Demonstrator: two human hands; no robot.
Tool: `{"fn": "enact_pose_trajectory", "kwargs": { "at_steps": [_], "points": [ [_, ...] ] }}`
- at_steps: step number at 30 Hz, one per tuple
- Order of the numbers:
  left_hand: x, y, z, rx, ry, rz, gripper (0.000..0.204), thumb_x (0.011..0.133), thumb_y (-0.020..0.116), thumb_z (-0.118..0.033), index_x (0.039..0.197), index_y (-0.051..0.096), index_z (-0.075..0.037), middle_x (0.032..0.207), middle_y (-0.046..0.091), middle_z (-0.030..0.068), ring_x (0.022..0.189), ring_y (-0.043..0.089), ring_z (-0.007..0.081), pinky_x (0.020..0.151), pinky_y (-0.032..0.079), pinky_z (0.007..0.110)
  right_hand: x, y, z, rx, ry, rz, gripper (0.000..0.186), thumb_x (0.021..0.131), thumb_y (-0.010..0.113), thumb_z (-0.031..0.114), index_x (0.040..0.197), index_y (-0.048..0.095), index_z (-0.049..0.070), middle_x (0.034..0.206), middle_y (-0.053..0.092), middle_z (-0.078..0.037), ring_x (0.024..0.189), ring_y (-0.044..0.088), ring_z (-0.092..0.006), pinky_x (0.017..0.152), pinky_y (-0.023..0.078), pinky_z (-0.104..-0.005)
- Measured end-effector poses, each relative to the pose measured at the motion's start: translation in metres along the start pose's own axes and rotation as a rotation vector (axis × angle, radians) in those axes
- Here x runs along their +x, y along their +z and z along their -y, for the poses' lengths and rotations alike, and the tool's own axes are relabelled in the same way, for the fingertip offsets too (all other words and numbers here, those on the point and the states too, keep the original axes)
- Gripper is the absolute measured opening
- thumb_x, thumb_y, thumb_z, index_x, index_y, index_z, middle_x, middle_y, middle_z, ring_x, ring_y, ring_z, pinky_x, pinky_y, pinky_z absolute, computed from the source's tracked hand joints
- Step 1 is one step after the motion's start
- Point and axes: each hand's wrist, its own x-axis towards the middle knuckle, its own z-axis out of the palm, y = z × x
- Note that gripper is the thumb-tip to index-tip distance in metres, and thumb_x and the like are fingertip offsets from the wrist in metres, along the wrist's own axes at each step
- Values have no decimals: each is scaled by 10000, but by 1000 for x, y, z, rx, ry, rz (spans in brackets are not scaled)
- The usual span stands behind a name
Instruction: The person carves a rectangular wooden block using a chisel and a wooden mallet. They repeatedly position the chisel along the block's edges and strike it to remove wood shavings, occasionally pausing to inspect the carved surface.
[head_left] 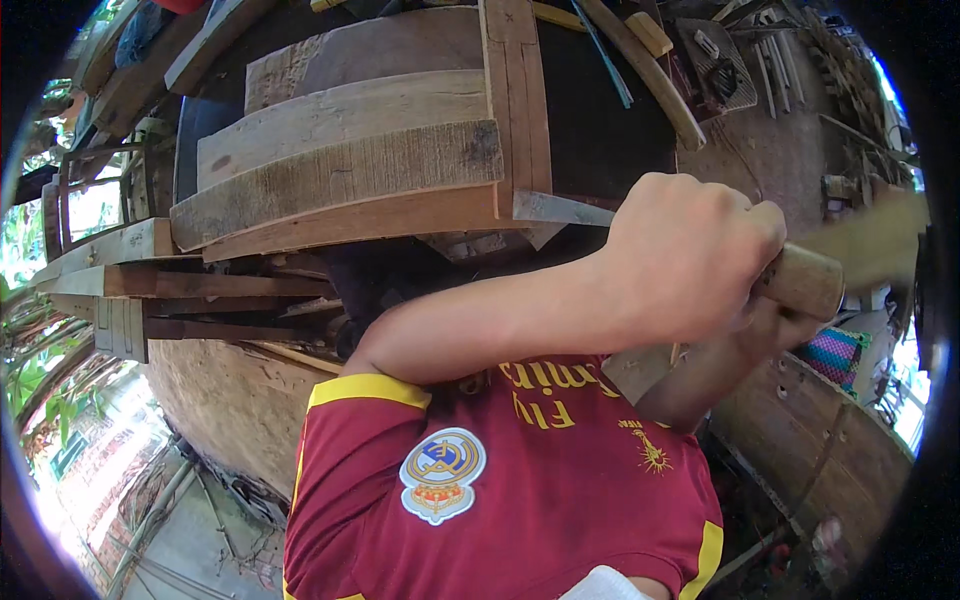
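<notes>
My left arm reaches across to the right, and my left hand (690, 255) is closed round a chisel (562, 208). Its flat metal blade points left, the tip at the lower end of an upright wooden piece (517, 110). The chisel's round wooden handle (803, 281) sticks out on the other side of the fist. Behind it, partly hidden, my right hand (765, 335) is closed on a wooden mallet (868, 240), whose head is smeared by motion near the handle's end. A curved, rough-sawn board (345, 185) meets the upright piece from the left.
More boards (345, 115) lie beyond the curved one. Stacked timber (130, 270) juts out at the left. A long wooden bar (650, 75) lies at the far right, near a wire rack (728, 82). A large wooden panel (815, 430) stands at the near right.
</notes>
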Motion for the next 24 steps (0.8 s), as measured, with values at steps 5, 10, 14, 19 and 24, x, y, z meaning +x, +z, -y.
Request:
{"fn": "enact_pose_trajectory", "kwargs": {
  "at_steps": [5, 10, 14, 19, 24],
  "points": [
    [2, 1, 0, 28, -17, 83, 232, 670, 738, -231, 786, 602, -84, 724, 666, 105, 676, 683, 354, 566, 526, 475, 25, -51, 19, -174, -175, -97, 972, 775, 802, 38, 1532, 195, 97, 1394, 483, -211, 1227, 542, -361, 984, 541, -497],
    [4, 1, 2, 48, -34, 106, 245, 667, 743, -236, 798, 608, -80, 732, 671, 111, 673, 682, 362, 569, 528, 474, 2, -58, 34, -686, -234, 243, 1055, 758, 838, 54, 1557, 149, 72, 1425, 451, -222, 1303, 480, -349, 1041, 482, -491],
    [3, 0, 4, 59, -7, 68, 242, 660, 748, -237, 785, 608, -84, 723, 668, 116, 662, 680, 358, 563, 526, 473, -5, -46, 37, -691, 9, 153, 1018, 760, 812, 23, 1554, 177, 71, 1416, 461, -213, 1337, 445, -327, 1112, 396, -472],
    [5, -3, 2, 66, -10, 0, 247, 653, 761, -246, 740, 591, -88, 677, 651, 120, 644, 675, 353, 548, 520, 472, 6, -32, 36, -161, 39, -6, 962, 745, 740, -44, 1545, 213, 46, 1417, 472, -230, 1313, 464, -307, 1121, 386, -471],
    [3, -11, -3, 8, 1, 29, 248, 663, 748, -220, 806, 661, -38, 710, 679, 154, 628, 683, 341, 559, 520, 444, 8, -25, 36, -198, -11, 20, 831, 752, 702, -85, 1471, 288, -28, 1398, 468, -243, 1279, 506, -324, 1088, 453, -477]
  ]
}}
